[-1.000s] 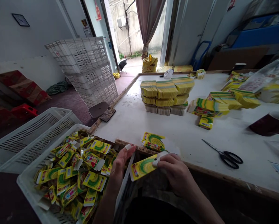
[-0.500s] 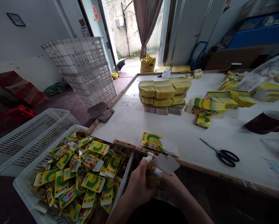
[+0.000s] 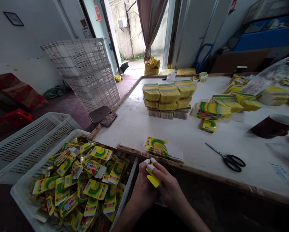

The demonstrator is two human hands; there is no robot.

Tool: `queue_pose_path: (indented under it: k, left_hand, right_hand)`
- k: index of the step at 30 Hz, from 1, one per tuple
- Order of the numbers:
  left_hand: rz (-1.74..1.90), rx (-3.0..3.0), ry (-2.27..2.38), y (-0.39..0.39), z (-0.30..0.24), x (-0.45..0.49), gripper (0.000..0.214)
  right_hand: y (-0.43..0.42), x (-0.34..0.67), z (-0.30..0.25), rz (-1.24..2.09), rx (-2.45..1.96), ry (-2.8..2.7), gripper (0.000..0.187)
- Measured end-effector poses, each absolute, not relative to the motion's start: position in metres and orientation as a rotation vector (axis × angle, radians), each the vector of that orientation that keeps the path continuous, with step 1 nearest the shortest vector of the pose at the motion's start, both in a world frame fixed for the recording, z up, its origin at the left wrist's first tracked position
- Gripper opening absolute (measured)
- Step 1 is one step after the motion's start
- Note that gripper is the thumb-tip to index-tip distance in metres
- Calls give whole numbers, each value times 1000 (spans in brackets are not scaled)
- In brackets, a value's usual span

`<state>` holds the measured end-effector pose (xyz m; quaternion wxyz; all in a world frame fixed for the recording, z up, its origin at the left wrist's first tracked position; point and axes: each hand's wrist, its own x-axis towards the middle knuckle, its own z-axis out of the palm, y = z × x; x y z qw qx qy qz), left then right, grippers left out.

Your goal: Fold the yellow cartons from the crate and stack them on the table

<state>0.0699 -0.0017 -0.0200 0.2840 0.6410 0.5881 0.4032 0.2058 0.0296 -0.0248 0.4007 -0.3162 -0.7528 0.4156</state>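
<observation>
Between my hands, just in front of the table's edge, is a small yellow carton (image 3: 154,179), mostly covered by fingers. My left hand (image 3: 144,183) is closed around its left side. My right hand (image 3: 165,179) grips it from the right, fingertips close to those of the left. White covers wrap some fingertips on both hands. Just beyond them, flat printed cartons (image 3: 159,147) lie in a small pile on the table edge. To my left, a white plastic crate (image 3: 23,201) holds many folded yellow-green cartons (image 3: 96,188).
On the white table (image 3: 183,135) stand stacked carton bundles (image 3: 168,100), black-handled scissors (image 3: 231,161), a dark mug (image 3: 275,125), a small box (image 3: 209,125) and a phone (image 3: 109,119). Tall white crates (image 3: 86,71) rise at the left, near the open doorway.
The carton has turned in my hands: its pale grey-white flaps no longer show, and a yellow flap does. My hands have drawn closer together. The view has shifted slightly.
</observation>
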Motion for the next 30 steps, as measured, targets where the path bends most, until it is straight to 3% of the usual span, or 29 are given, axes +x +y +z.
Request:
queue_pose_path:
  k: [5,10,15,19,22,24,27,30]
  left_hand:
    - [960,1670,1679,-6,-13,53,59]
    - [768,1676,1639,-8,-1,39,61]
    - [706,1699,1577,-4,10,36,71]
    - [671,1704,1539,-2,15,35,73]
    - [669,1707,1516,-3,14,35,76]
    - [693,1701,1533,-3,12,36,76]
    - [803,1621,1572,-4,7,36,77]
    - [1144,1270,1467,-4,1,29,73]
  right_hand:
    - [38,211,-25,966,-841,-2188,55]
    - [48,217,-4,1030,-812,-2395,33]
    - [50,217,9,1034,-818,-2435,52]
    - [53,222,21,1166,-767,-2373,30]
    - [54,222,25,1274,-708,-2330,29]
    - [51,217,20,1270,-783,-2235,32]
    - [46,205,8,1224,-877,-2066,53]
    - [51,200,0,1202,-901,-1976,71]
